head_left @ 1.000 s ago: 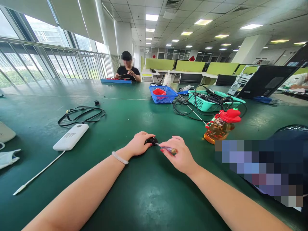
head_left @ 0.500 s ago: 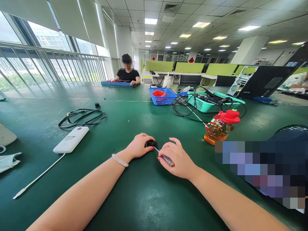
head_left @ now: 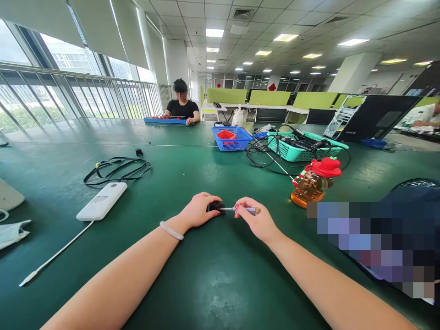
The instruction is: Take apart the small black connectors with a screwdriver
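Note:
My left hand is closed on a small black block-like part, pressing it against the green tabletop. Fingers hide some of the part, so its kind does not show. A screwdriver with a clear handle is pinched between the thumb and fingers of my right hand. Its metal shaft lies nearly level and points left, the tip meeting the right side of the black part. Whether the tip sits in a screw is too small to make out.
To the left lie a white power bank with a cable and a coiled black cord. On the right stands a red-lidded bottle. Farther back are a blue basket, a green basket with cables, and a seated person.
My right hand has shifted slightly right and turned the screwdriver from a slant to nearly level. Its grip is now a fingertip pinch. My left hand stays on the black part.

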`<state>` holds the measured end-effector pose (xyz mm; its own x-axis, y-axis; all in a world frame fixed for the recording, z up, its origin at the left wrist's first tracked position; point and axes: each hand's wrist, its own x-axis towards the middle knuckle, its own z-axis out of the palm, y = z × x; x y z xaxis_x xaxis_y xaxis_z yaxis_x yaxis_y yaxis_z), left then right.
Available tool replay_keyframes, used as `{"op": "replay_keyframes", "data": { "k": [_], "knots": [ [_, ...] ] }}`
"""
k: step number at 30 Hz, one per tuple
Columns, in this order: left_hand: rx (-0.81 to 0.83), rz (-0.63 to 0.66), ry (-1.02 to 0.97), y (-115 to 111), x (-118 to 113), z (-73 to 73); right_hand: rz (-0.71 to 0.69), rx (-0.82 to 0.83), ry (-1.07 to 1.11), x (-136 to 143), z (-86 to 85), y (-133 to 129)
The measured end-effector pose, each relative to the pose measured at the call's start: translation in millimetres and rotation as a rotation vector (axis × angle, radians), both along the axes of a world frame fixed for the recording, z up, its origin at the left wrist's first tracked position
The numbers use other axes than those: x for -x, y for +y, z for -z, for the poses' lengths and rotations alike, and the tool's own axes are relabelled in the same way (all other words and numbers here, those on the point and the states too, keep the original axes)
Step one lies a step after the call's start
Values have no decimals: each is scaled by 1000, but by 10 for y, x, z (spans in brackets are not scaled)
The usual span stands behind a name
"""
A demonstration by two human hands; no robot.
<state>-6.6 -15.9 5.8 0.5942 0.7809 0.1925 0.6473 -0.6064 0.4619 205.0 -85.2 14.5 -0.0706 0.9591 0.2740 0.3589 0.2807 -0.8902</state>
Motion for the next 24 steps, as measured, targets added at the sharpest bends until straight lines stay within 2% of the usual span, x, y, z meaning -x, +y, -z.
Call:
{"op": "replay_keyframes", "data": {
  "k": [2, 5, 7, 10, 12, 20, 24],
  "knots": [
    [7, -9, 0, -1, 3, 0, 11, 11, 59, 0, 17, 24],
    [15, -9, 4, 0, 6, 3, 19, -20, 9, 15, 3, 0],
    [17, -10, 9, 3, 8, 9, -4, -123, -125, 31, -30, -49],
    [5, -14, 11, 9, 8, 22, -122, -371, -430, 51, -82, -134],
    [-2, -10, 8, 13, 6, 30, -179, -466, -576, 58, -100, -175],
    [5, -10, 7, 17, 1, 27, -250, -558, -742, 82, -93, -252],
    [7, -2, -4, 23, 4, 31, -260, -525, -754, 100, -100, -261]
  ]
}}
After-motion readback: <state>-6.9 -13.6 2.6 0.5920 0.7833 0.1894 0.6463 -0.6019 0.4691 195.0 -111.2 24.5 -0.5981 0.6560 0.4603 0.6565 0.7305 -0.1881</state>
